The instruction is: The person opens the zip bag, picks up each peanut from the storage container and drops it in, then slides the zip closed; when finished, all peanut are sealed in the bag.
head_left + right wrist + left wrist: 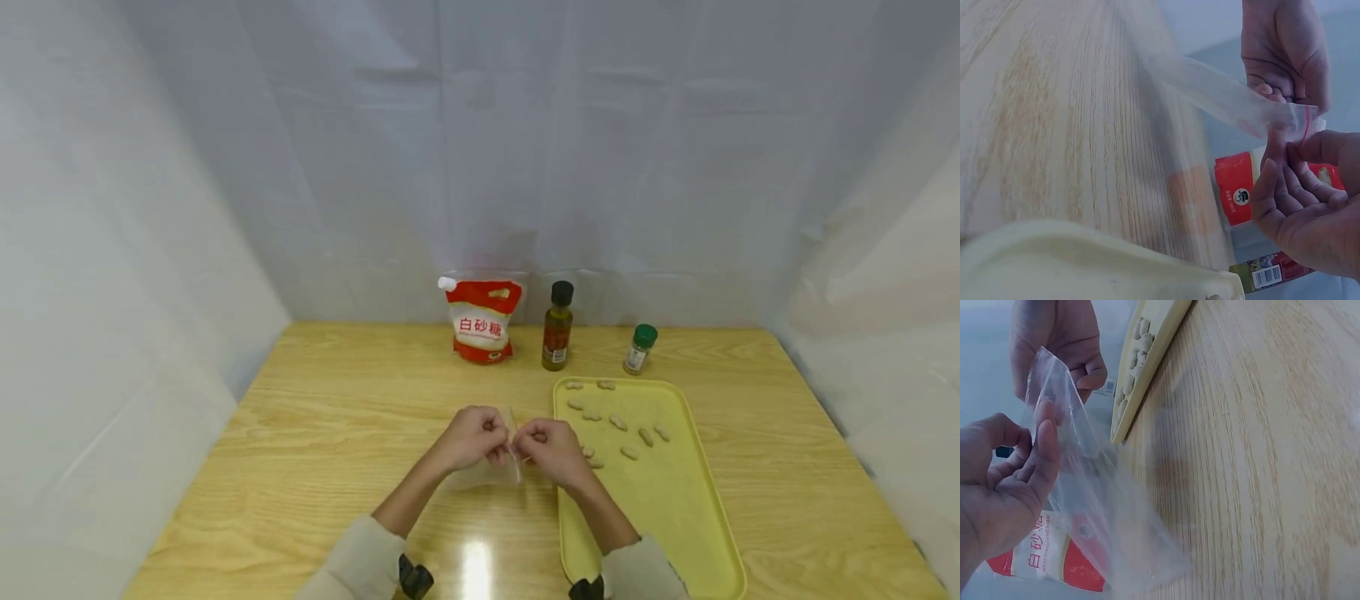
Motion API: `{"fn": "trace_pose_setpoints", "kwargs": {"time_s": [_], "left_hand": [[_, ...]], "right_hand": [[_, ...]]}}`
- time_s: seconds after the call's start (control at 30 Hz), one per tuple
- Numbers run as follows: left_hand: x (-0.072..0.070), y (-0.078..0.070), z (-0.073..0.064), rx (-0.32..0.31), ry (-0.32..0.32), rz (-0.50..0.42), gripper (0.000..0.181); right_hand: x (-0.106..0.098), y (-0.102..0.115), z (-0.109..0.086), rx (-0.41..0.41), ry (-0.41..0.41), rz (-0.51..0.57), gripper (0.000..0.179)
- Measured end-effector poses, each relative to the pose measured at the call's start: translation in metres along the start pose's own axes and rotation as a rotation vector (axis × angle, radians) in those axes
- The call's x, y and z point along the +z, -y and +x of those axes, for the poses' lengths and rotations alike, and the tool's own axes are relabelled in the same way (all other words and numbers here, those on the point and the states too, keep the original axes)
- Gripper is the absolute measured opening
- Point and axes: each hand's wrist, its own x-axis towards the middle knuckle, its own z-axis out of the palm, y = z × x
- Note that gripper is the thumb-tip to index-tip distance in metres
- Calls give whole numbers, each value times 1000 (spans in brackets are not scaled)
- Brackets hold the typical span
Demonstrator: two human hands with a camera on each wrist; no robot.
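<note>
We see pale sheeting (pixel 487 150) hung behind and at both sides of a wood-grain tabletop (pixel 315 433). On the tabletop's right half we find a yellow tray (pixel 660 517), running toward the near edge. Close to the far edge, about midway along, a red-and-white sugar pouch (pixel 483 325) stands upright. Nearer us, left of the tray, a clear plastic bag (pixel 480 477) hangs between two hands; we cannot tell whether its lower end touches the wood. The left hand (pixel 474 435) pinches the bag near its mouth, thumb and fingers together, and the right hand (pixel 553 450) pinches the red-lined edge just beside it. Along the far edge, right of the pouch, we see a dark-capped bottle (pixel 557 337), then a green-lidded jar (pixel 640 350). Unshelled peanuts (pixel 618 422) lie scattered over the tray's far half.
</note>
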Motion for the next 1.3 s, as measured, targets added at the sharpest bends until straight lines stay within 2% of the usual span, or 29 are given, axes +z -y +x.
{"fn": "trace_pose_setpoints", "kwargs": {"time_s": [0.17, 0.23, 0.3, 0.43, 0.53, 0.7, 0.87, 1.07, 1.17, 1.3], "left_hand": [[0, -3, -2, 3, -96, 15, 8], [1, -5, -3, 31, -134, 41, 5], [1, -6, -4, 86, -143, 78, 6], [1, -4, -6, 225, -136, 216, 5], [0, -1, -7, 308, -154, 340, 11], [-2, 1, -7, 392, -183, 527, 17], [-2, -2, -10, 421, -158, 648, 16], [-5, -3, -15, 458, -106, 705, 13], [-7, -1, -18, 469, -84, 731, 25], [-8, 2, -19, 489, -92, 801, 47]], "right_hand": [[0, -2, 0, 3, -41, 48, 11], [0, -2, -1, -24, -46, 49, 15], [0, -1, -3, -62, -54, 31, 18], [1, 3, -6, -130, -88, -101, 17], [1, 6, -7, -145, -100, -217, 19], [0, 8, -8, -146, -78, -311, 16], [-4, 9, -10, -141, -44, -331, 17], [-11, 8, -9, -132, -31, -376, 17], [-14, 7, -9, -136, -16, -392, 19], [-17, 6, -9, -147, -6, -393, 19]]}}
